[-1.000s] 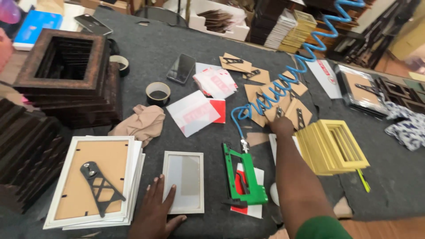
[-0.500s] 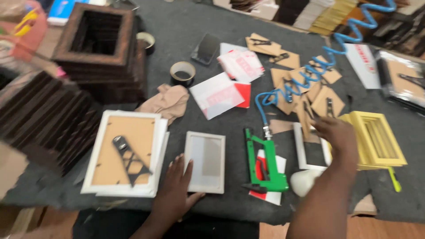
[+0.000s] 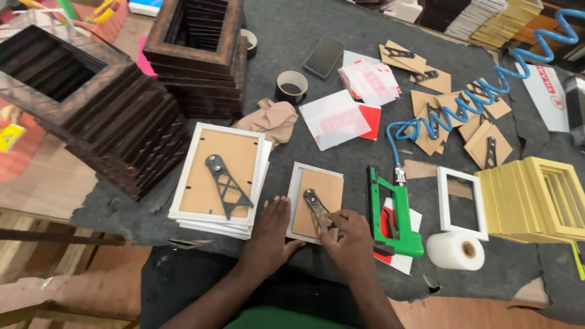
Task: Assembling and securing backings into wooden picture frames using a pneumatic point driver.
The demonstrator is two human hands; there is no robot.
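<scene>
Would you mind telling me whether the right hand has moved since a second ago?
Yes. The right hand moved from beyond the green staple gun to its left, onto the small frame.

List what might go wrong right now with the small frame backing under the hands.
The backing board may shift in the small white frame, which only the left hand steadies. The green staple gun lies close beside the right hand; a bump could knock it. The stacked white frames crowd the left hand.
</scene>
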